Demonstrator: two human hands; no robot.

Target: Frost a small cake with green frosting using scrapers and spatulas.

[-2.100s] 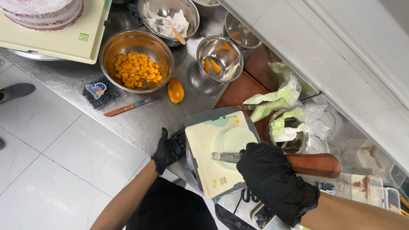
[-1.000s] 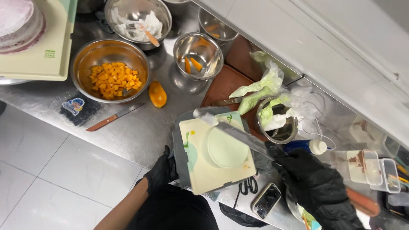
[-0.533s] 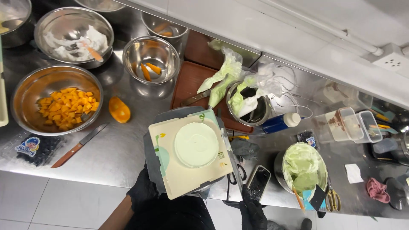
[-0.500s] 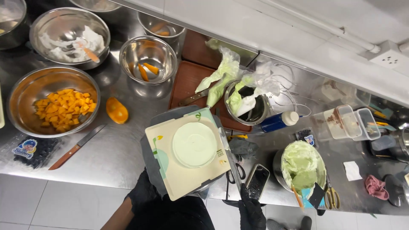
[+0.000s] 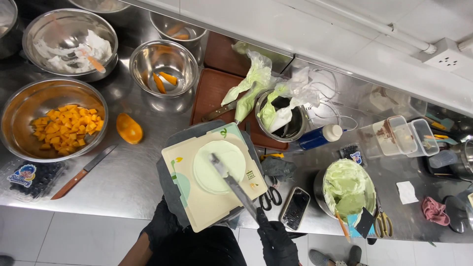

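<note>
At lower centre of the frame, a pale green cake round [image 5: 219, 166] sits on a cream square board [image 5: 214, 183] atop a grey turntable [image 5: 167, 183]; it looks soft and easily marred, best moved by the stiff board's edges. The black-gloved left hand [image 5: 162, 224] grips the turntable's near rim. The gloved right hand [image 5: 274, 237] is clamped on the handle of a long metal spatula [image 5: 232, 184], blade tip resting on the cake's top.

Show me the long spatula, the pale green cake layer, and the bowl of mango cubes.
spatula [image 5: 231, 184], head view, middle of the blade
cake layer [image 5: 207, 165], head view, bare top left of the blade
bowl of mango cubes [image 5: 19, 101], head view, inner wall
</note>
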